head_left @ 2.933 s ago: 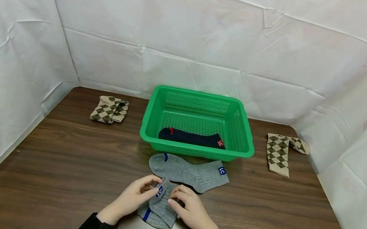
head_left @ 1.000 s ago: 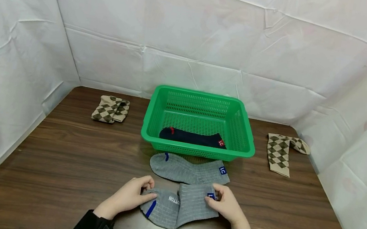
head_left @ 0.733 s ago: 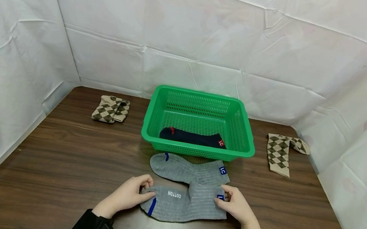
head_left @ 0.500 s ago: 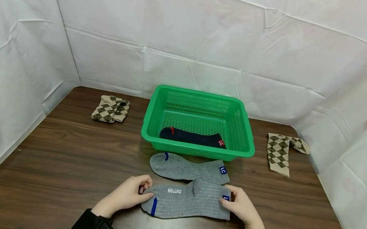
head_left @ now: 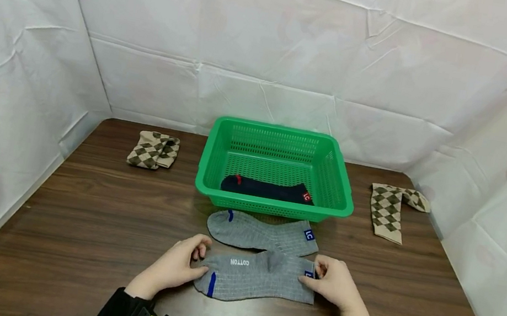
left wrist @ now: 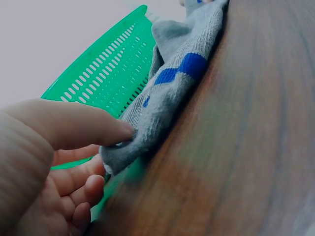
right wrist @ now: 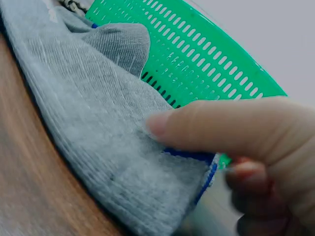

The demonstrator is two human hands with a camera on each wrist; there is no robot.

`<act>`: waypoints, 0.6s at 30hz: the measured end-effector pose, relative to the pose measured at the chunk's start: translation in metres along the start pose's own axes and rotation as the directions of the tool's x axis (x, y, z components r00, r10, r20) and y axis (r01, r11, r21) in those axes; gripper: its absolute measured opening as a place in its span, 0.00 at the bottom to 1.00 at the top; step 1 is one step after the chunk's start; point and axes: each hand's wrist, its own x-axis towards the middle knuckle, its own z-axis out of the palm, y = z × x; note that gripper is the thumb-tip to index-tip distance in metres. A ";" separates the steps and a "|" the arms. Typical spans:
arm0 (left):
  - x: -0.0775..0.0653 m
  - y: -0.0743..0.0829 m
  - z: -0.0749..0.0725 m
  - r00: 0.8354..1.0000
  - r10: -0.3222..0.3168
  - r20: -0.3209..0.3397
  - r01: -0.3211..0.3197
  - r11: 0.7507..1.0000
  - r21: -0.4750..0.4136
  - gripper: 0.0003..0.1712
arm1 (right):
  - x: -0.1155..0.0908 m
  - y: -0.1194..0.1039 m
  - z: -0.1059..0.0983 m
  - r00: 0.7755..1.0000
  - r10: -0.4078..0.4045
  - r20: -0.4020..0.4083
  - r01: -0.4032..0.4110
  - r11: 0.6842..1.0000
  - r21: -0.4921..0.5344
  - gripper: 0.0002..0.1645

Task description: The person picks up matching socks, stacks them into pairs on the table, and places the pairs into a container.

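Note:
A grey sock (head_left: pixel 247 283) with a blue toe stripe and white "COTTON" lettering lies stretched sideways on the table. My left hand (head_left: pixel 178 263) pinches its toe, thumb on top, as the left wrist view shows. At the other end my right hand (head_left: pixel 338 285) pinches the cuff beside the blue label, thumb above and fingers behind. Just beyond lies a matching grey sock (head_left: pixel 251 234), its lower edge met by the heel of the nearer one. Part of the cuff is hidden by my right fingers.
Behind the grey socks stands a green basket (head_left: pixel 345 210) with a dark navy sock (head_left: pixel 268 189) inside. One checkered sock (head_left: pixel 146 150) lies folded at the back left, another (head_left: pixel 385 211) bent at the back right. White sheeting (head_left: pixel 272 44) walls the table's back and sides.
The nearer grey sock was bunched and folded; it now lies extended. My right hand drew the cuff to the right, then eased slightly back. My left hand stayed near the toe, shifting slightly left.

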 end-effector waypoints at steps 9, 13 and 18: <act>-0.002 0.002 -0.001 0.996 0.041 -0.073 -0.042 0.999 -0.003 0.26 | 0.001 0.001 0.001 0.979 -0.124 -0.164 0.128 0.992 0.013 0.19; -0.003 0.001 -0.001 0.990 0.128 -0.065 -0.129 0.992 -0.004 0.21 | 0.001 0.000 0.001 0.976 -0.173 -0.132 0.179 0.983 0.036 0.15; -0.003 0.001 -0.002 0.974 0.221 -0.041 -0.222 0.975 -0.024 0.18 | 0.001 -0.002 0.000 0.968 -0.237 -0.079 0.240 0.970 0.040 0.13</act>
